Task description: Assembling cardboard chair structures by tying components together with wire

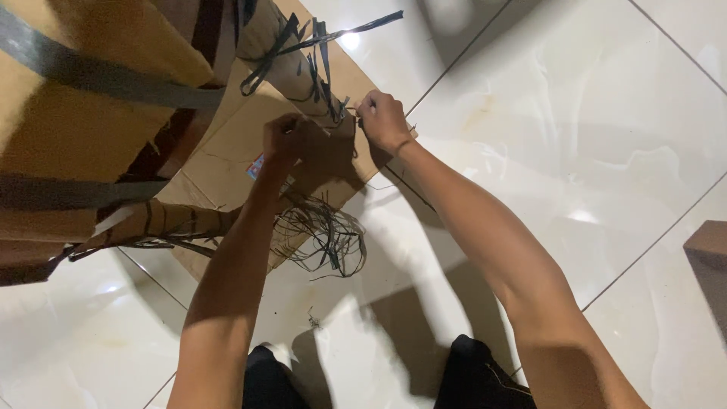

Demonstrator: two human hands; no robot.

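At the far left, a large brown cardboard-wrapped bundle (91, 113) fills the upper corner, bound by flat dark grey plastic straps (98, 78). Below it, a narrower cardboard-wrapped leg or tube (166, 221) slants across, tied with thin dark strings. A flat sheet of brown cardboard (227, 163) lies under these on the glossy white tiled floor (575, 151).

The left hand (286, 138) rests on the cardboard near the middle, its grip curled together on the wrapping; shadow hides exactly what the fingers pinch. Just below the left forearm, a loose tangle of thin black plastic string (326, 241) lies partly on the cardboard edge and partly on the floor.

Above the hands, a second cardboard-wrapped tube (291, 64) runs up and to the left, with knotted black plastic strands (322, 53) hanging off it. The right hand (382, 120) is just beside the left, its grip closed on the lower end of those strands where they meet the tube.

At the right edge, a dark brown wooden corner (708, 250) juts into view, well apart from the hands.
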